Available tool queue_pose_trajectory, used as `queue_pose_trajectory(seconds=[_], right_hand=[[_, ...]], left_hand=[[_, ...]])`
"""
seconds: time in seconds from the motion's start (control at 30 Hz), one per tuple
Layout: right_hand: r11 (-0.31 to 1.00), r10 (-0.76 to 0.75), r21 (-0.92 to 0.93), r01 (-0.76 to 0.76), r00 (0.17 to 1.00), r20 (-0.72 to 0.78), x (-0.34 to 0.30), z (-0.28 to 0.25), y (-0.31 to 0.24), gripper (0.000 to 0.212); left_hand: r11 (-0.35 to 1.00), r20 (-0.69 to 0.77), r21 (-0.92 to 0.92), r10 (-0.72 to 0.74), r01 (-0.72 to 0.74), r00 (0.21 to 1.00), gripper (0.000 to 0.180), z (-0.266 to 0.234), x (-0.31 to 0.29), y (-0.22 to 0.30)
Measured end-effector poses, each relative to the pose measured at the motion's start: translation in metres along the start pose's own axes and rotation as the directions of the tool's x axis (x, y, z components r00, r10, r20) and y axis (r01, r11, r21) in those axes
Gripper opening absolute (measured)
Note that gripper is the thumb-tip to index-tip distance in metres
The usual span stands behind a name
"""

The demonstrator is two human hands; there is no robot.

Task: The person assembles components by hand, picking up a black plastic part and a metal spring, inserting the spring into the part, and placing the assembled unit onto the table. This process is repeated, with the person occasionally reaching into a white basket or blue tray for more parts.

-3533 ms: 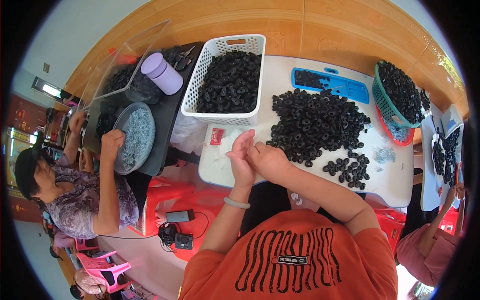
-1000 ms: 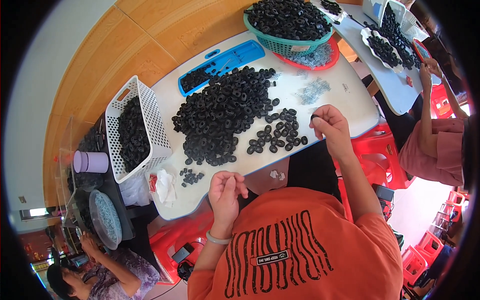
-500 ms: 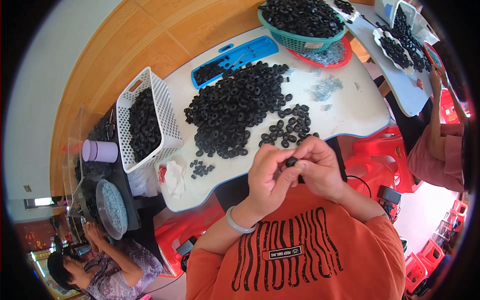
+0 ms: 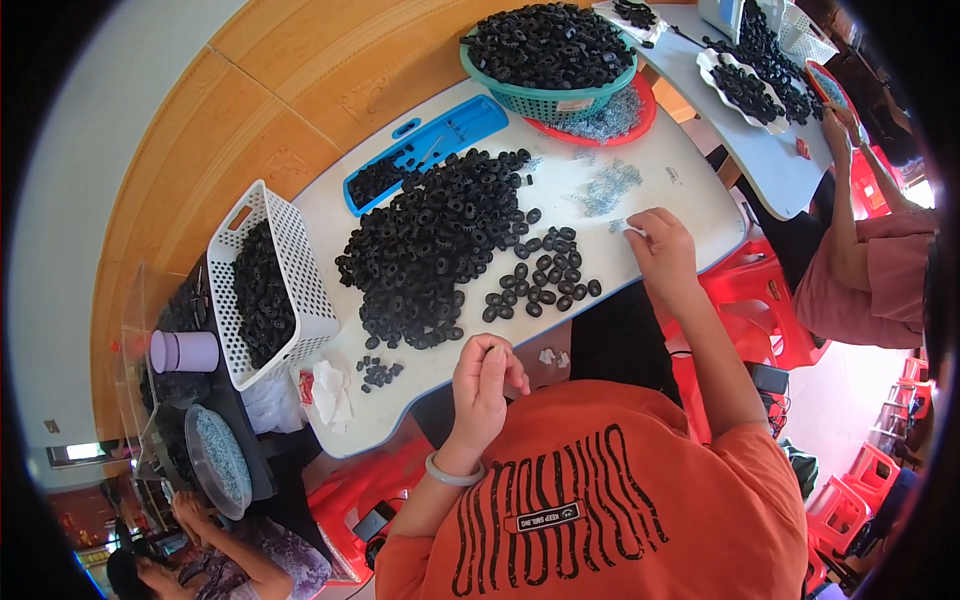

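Many black rings [image 4: 430, 250] (white basket [image 4: 300, 290] beside)

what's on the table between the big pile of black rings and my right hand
In the head view, a small scatter of loose black rings lies on the white table between the big pile and your right hand.

a small white label [image 4: 573, 104] sits on the teal basket's [image 4: 500, 85] front wall.

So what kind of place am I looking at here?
Probably a small hand-assembly workshop: a white table heaped with black ring parts, baskets of more, and another person working at the next table.
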State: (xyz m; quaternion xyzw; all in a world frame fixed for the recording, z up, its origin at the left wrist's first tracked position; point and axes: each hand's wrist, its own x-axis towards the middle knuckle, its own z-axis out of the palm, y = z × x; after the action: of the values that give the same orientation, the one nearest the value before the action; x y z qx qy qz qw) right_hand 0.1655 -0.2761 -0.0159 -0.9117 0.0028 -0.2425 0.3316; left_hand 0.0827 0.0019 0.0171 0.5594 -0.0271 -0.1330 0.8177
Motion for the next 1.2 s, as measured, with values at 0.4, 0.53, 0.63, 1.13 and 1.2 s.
queue_pose_trajectory(seconds=[0.4,0.53,0.63,1.13,1.2], right_hand=[[0.980,-0.172,-0.075,0.184,0.975,0.144,0.009,0.009,0.010,0.010],[0.996,-0.082,-0.003,0.087,0.950,0.303,0.020,0.003,0.012,0.012],[0.998,-0.058,0.023,0.053,0.925,0.377,0.027,0.001,0.011,0.012],[0.952,-0.289,-0.010,0.305,0.911,0.295,0.021,0.016,0.012,0.009],[0.951,-0.283,-0.037,0.307,0.911,0.299,0.020,0.018,0.012,0.011]], left_hand=[[0.975,0.026,-0.121,-0.183,0.185,0.983,0.019,-0.005,-0.003,-0.006],[0.979,0.036,-0.095,-0.180,0.182,0.983,0.026,-0.009,-0.007,-0.009],[0.986,0.031,-0.037,-0.163,0.165,0.986,0.029,-0.009,-0.009,-0.010],[0.993,0.032,0.019,-0.115,0.115,0.993,0.028,-0.015,-0.013,-0.013],[0.992,0.016,0.010,-0.122,0.122,0.992,0.027,-0.016,-0.014,-0.015]])
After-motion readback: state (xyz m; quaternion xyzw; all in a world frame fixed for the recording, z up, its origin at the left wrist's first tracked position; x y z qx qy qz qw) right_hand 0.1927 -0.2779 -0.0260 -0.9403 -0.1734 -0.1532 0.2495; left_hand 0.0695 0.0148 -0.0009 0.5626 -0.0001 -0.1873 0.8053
